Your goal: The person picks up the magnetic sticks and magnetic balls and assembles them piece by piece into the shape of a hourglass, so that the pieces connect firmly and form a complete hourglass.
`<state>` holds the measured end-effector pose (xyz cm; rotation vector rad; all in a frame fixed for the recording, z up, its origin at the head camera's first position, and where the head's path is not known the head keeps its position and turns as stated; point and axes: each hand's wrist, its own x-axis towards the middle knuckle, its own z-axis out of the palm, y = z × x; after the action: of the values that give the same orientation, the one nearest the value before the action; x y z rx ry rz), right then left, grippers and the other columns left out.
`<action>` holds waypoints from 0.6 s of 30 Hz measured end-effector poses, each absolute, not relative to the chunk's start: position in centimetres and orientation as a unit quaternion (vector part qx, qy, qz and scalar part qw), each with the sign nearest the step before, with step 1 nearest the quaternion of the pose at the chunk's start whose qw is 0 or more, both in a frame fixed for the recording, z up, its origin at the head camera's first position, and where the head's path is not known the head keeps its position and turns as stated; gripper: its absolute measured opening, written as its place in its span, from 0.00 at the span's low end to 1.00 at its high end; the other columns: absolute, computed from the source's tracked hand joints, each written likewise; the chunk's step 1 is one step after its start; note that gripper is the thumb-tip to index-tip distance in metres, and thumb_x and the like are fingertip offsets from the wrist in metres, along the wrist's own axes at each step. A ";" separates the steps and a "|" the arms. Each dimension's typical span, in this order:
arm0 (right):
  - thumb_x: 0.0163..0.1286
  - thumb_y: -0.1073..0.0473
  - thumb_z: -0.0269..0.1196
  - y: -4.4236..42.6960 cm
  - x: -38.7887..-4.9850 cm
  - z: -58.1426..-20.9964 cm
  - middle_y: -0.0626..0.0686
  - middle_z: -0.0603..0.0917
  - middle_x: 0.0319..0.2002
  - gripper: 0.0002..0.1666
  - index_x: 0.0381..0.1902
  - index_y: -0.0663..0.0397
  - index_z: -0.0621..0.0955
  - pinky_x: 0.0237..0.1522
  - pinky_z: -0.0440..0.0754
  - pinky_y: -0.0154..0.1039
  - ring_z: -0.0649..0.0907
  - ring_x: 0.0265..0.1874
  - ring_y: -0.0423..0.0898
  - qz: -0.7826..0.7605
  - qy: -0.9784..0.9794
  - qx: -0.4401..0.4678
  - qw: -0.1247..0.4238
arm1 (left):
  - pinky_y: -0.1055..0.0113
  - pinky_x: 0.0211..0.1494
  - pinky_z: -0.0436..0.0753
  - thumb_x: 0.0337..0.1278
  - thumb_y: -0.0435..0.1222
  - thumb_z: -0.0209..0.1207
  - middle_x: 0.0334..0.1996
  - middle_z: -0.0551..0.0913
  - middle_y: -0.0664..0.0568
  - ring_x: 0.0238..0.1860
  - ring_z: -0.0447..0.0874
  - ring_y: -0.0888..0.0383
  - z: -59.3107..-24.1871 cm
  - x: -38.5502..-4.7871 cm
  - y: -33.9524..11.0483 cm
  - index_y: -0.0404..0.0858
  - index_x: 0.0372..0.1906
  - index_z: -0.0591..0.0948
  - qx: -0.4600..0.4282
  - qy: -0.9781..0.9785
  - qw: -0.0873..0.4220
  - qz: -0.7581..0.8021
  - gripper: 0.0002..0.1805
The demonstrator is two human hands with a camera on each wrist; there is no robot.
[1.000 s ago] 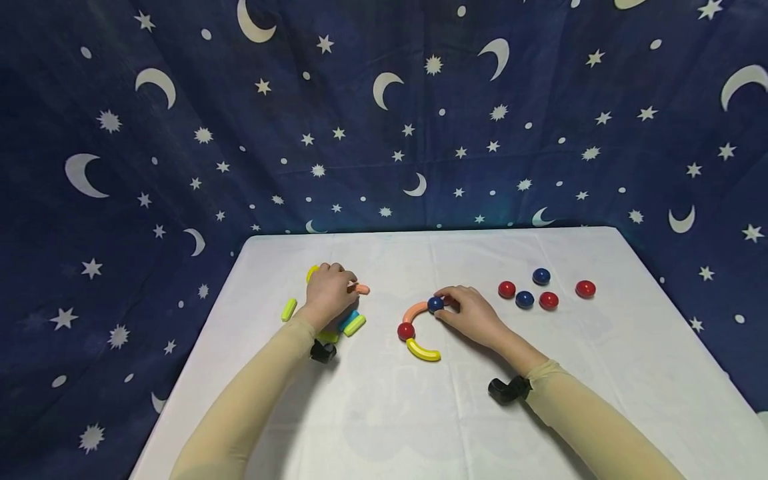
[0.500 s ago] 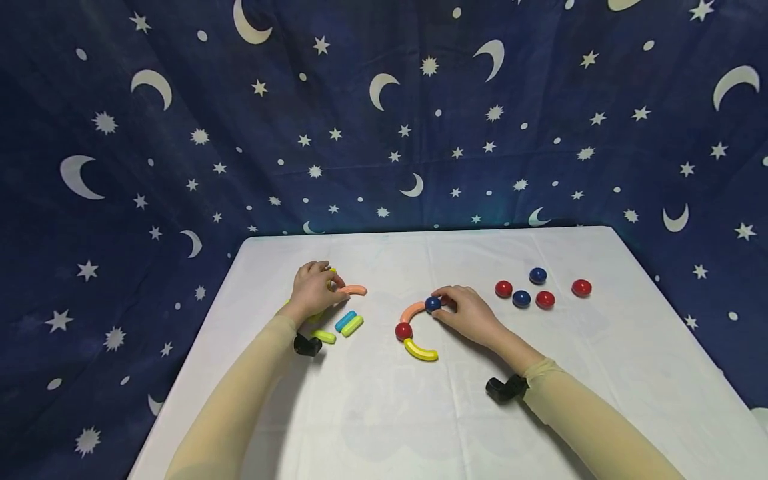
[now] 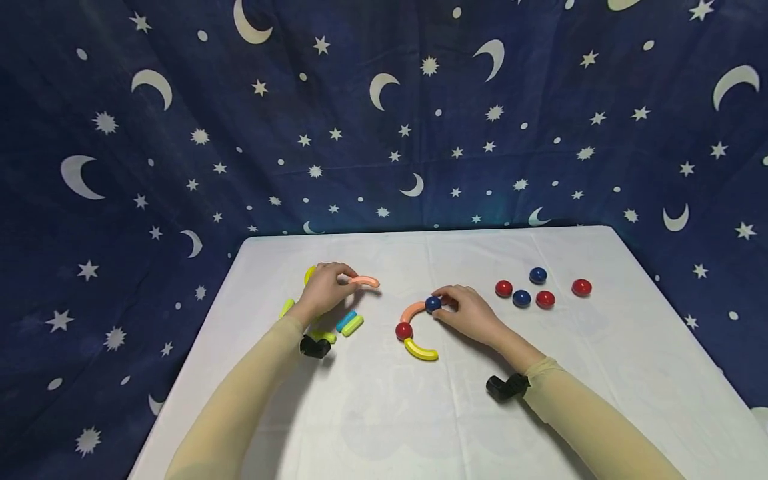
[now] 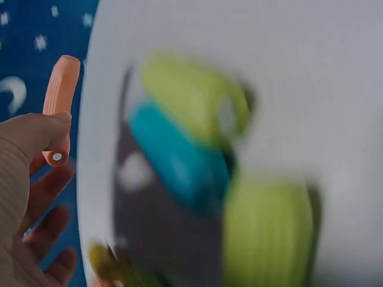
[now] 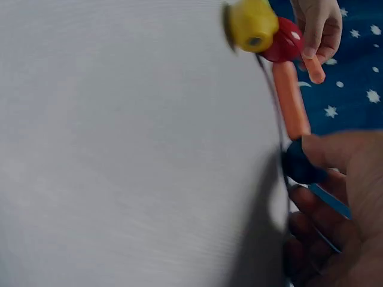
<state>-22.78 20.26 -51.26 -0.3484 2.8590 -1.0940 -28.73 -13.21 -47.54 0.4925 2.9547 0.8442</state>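
1. Orange curved rod (image 3: 365, 281), toward the table's left side, was pinched narrowly between thumb and fingers of the left hand (image 3: 324, 290). It pointed out between two and three o'clock, seemingly just clear of the white tablecloth (image 3: 384, 413). Its smooth, fluted surface suggested stiff, light plastic, a little slippery but hardly fragile; mid-length looked the best hold, leaving both ends free.
2. Around that hand lay a lime rod (image 3: 287, 307) at eight o'clock, a partly hidden yellow curved rod (image 3: 309, 275) between ten and eleven, another lime rod (image 3: 327, 337) at six, and a blue rod (image 3: 345, 321) beside a third lime rod (image 3: 353, 326) toward five.
3. Near the middle, a red ball (image 3: 404, 331) joined a second orange arc (image 3: 411, 311) at its one o'clock and a yellow arc (image 3: 422, 351) between four and five.
4. At that orange arc's far end sat a blue ball (image 3: 433, 304), held in a thumb-and-finger pinch by the right hand (image 3: 469, 313); being round, it probably rolled easily, so gripping both sides made sense.
5. Five loose balls (image 3: 522, 298), three red and two blue, lay between two and three o'clock from the right hand.
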 end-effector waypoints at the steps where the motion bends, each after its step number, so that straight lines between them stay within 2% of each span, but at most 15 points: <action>1: 0.68 0.50 0.71 20.5 -22.8 -51.1 0.48 0.83 0.46 0.25 0.61 0.48 0.82 0.52 0.78 0.48 0.79 0.47 0.48 -0.363 0.924 -0.113 0.033 | 0.50 0.64 0.69 0.65 0.48 0.68 0.52 0.85 0.52 0.58 0.76 0.49 -47.3 -28.6 -12.4 0.45 0.48 0.87 0.166 0.944 0.017 0.284 0.14; 3: 0.69 0.49 0.69 20.8 -22.8 -50.5 0.49 0.84 0.47 0.26 0.63 0.49 0.82 0.52 0.78 0.49 0.80 0.48 0.48 -0.381 0.917 -0.109 0.034 | 0.53 0.57 0.74 0.64 0.47 0.69 0.44 0.86 0.57 0.50 0.79 0.51 -46.8 -28.1 -10.8 0.47 0.48 0.87 0.185 0.933 0.031 0.307 0.13; 6: 0.72 0.47 0.66 21.0 -22.8 -49.3 0.49 0.84 0.49 0.25 0.62 0.49 0.82 0.51 0.78 0.50 0.81 0.49 0.49 -0.415 0.904 -0.099 0.032 | 0.56 0.52 0.75 0.63 0.48 0.69 0.39 0.85 0.62 0.47 0.80 0.52 -46.2 -27.4 -8.3 0.50 0.46 0.87 0.216 0.924 0.045 0.313 0.10; 10: 0.73 0.43 0.64 20.8 -23.0 -47.6 0.47 0.86 0.48 0.22 0.56 0.47 0.86 0.48 0.76 0.48 0.80 0.48 0.49 -0.451 0.886 -0.101 0.035 | 0.60 0.52 0.76 0.64 0.46 0.68 0.38 0.84 0.64 0.49 0.80 0.51 -45.6 -26.8 -5.4 0.51 0.45 0.88 0.268 0.913 0.045 0.304 0.08; 13: 0.72 0.41 0.66 20.8 -23.0 -46.8 0.46 0.87 0.44 0.21 0.53 0.47 0.87 0.46 0.75 0.46 0.81 0.47 0.49 -0.457 0.881 -0.110 0.049 | 0.61 0.52 0.76 0.64 0.45 0.67 0.38 0.84 0.64 0.49 0.80 0.51 -45.5 -26.6 -3.7 0.50 0.45 0.87 0.300 0.908 0.035 0.289 0.08; 18: 0.69 0.44 0.69 21.2 -22.9 -46.4 0.45 0.87 0.37 0.17 0.50 0.45 0.89 0.42 0.73 0.45 0.81 0.42 0.49 -0.443 0.888 -0.105 0.068 | 0.65 0.46 0.74 0.62 0.44 0.67 0.37 0.83 0.66 0.44 0.79 0.56 -45.6 -26.6 -1.9 0.51 0.44 0.87 0.320 0.910 0.020 0.264 0.08</action>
<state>-22.95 21.20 -46.36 -0.3150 2.6744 -1.3362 -26.58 -1.91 -45.58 0.9913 2.8224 0.8188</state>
